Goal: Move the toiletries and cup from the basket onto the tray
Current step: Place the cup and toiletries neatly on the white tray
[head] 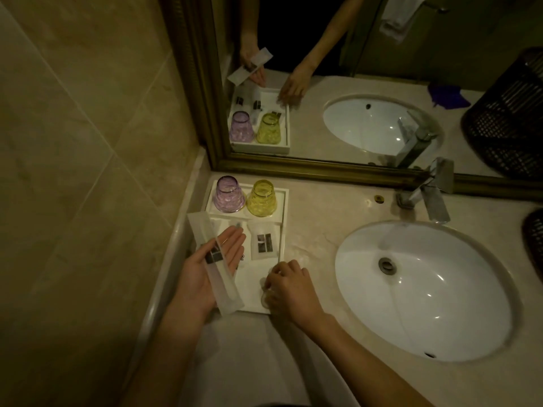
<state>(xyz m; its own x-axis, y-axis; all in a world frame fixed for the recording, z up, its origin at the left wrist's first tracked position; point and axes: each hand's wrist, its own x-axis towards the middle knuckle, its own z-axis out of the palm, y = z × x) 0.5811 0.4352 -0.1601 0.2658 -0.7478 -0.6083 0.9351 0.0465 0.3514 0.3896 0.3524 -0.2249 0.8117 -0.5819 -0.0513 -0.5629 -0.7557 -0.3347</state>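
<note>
A white tray [283, 201] sits on the counter against the left wall. At its far end stand a purple cup [228, 195] and a yellow cup [261, 198], both upside down. A small white sachet [263, 241] lies in the tray's middle. My left hand [205, 268] is palm up over the tray's near left part, with a long frosted toiletry packet [216, 267] resting across the palm and held by the thumb. My right hand [289, 286] is curled at the tray's near right corner, fingers closed on a small clear item that is mostly hidden. The dark basket [533, 248] shows at the right edge.
A white oval sink [426, 289] fills the counter to the right, with a chrome tap [430, 189] behind it. A framed mirror [352, 69] runs along the back and reflects the tray, both hands and the basket. A tiled wall [73, 142] closes off the left.
</note>
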